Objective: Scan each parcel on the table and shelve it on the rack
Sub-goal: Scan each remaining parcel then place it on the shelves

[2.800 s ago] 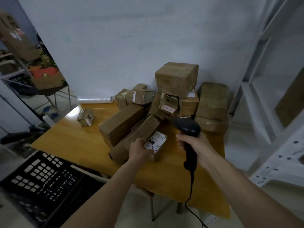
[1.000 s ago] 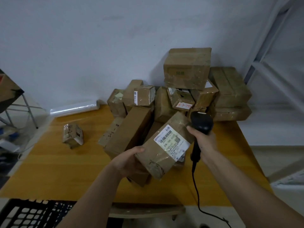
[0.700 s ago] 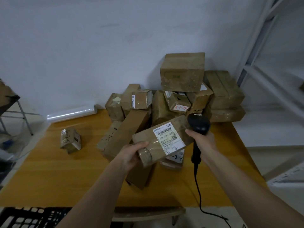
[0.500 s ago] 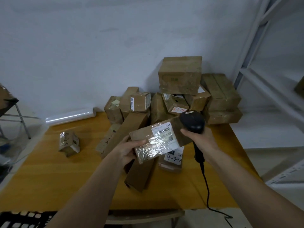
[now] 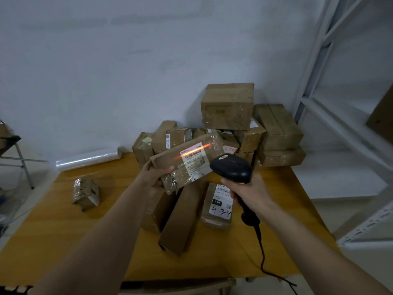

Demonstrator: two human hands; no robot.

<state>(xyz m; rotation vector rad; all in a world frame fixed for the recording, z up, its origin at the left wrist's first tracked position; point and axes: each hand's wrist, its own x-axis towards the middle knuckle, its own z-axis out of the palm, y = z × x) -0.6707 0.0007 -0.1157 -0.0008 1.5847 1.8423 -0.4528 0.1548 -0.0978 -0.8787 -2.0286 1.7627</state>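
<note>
From the head view, the left hand [image 5: 152, 177] grips one end of a long parcel [image 5: 187, 160], fingers curled round its near end, and holds it tilted in the air above the tabletop [image 5: 53, 226], just in front of the pile [image 5: 229, 128] of cardboard boxes. A white label [image 5: 194, 159] faces up on the parcel, and an orange scan line [image 5: 194, 150] runs across the barcode (it spills onto the clear tape past the label's far edge). The right hand [image 5: 249, 194] is closed round the handle of a black scanner [image 5: 231, 168], whose head sits just right of the parcel and points at the label; its cable [image 5: 262, 252] hangs down over the tabletop's near edge.

Below the held parcel, two long boxes [image 5: 180, 220] lie side by side on the tabletop, and just right of them a flat parcel marked "4-3-4" [image 5: 221, 205]. A small taped box [image 5: 86, 193] stands alone well left of the pile, and a roll of clear film [image 5: 88, 158] lies at the tabletop's far left corner. The white rack [image 5: 323, 107] stands right of the pile.
</note>
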